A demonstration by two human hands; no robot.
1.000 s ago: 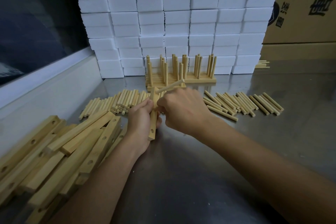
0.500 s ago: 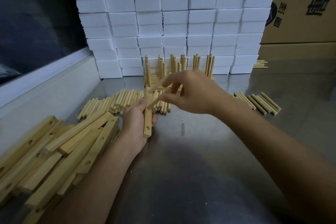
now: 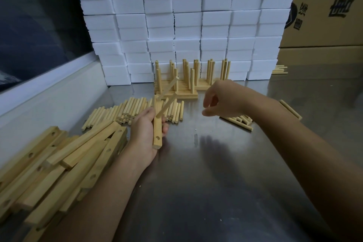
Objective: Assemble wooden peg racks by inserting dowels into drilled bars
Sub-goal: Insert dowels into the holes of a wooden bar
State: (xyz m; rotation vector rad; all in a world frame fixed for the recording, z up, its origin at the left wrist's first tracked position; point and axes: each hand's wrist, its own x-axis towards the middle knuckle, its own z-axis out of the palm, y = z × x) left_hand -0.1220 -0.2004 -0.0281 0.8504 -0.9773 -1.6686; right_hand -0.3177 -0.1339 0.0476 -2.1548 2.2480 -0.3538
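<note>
1. The left hand (image 3: 146,133) grips a drilled bar (image 3: 157,131), fingers curled round its middle, just above the tabletop (image 3: 216,182).
2. The bar's long axis runs away from the person, its near end toward the wrist with an open hole showing close to that end.
3. Two dowels (image 3: 166,96) stand in the bar's far part, both slanting up and to the right, away from the person.
4. The right hand (image 3: 222,100) hovers to the right of the dowels, apart from them, fingers loosely curled, holding nothing.
5. Beyond the left hand lies a row of loose dowels (image 3: 129,111), side by side, pointing mostly away from the person.
6. Under and beyond the right wrist lie more loose dowels (image 3: 239,121), partly hidden by the arm.
7. To the left, a heap of drilled bars (image 3: 64,163) lies slantwise, close beside the left forearm.
8. Behind the held bar stand finished peg racks (image 3: 188,80), pegs upright, set against a wall of stacked white foam blocks (image 3: 186,21).
9. A few more dowels (image 3: 280,69) lie at the far right foot of the blocks.
10. The tabletop is dull reflective metal; cardboard boxes (image 3: 330,10) with dark printing stand at the right, and a dark window (image 3: 35,25) over a pale ledge runs along the left.
</note>
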